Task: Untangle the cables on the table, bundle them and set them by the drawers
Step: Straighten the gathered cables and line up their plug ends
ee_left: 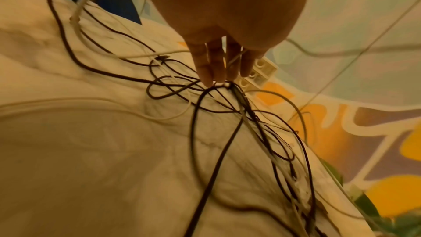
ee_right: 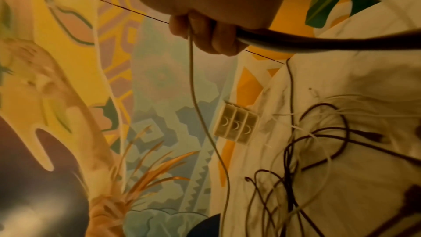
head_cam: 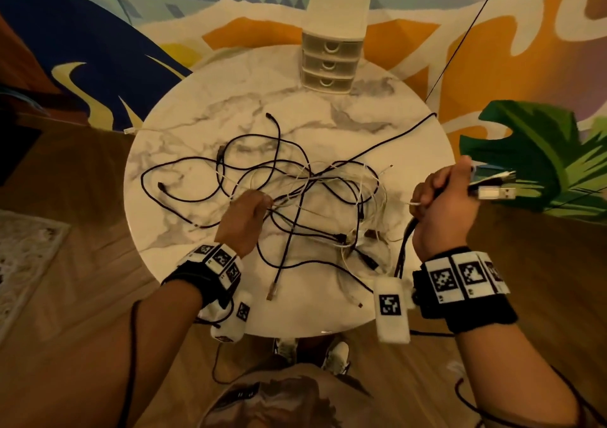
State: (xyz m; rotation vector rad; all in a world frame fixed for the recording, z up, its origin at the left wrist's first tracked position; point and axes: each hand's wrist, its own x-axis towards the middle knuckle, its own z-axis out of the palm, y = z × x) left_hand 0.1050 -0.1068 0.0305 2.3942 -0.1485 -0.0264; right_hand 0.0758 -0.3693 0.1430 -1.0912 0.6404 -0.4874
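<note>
Head view. We see the tangle of thin black and white cables [head_cam: 305, 197] spread over the middle of the round white marble-patterned table [head_cam: 377, 125], well apart from the small cream three-drawer plastic unit [head_cam: 330, 63] at the far edge. Our right hand [head_cam: 441, 207] is fisted round several gathered cable ends, their plugs jutting past the thumb; our left hand [head_cam: 243, 220] pinches strands at the heap's near-left side. We judge the step to be separating: draw one cable at a time, slowly, letting loops slide rather than tighten.

Left wrist view. The fingertips [ee_left: 208, 80] close on a black loop [ee_left: 205, 111] lifted from the table; we should follow this single strand to its free end.

Right wrist view. The curled fingers [ee_right: 214, 39] clamp a thick dark cable [ee_right: 318, 42] and a thin pale one [ee_right: 193, 87]; keep this grip steady as the anchor.
</note>
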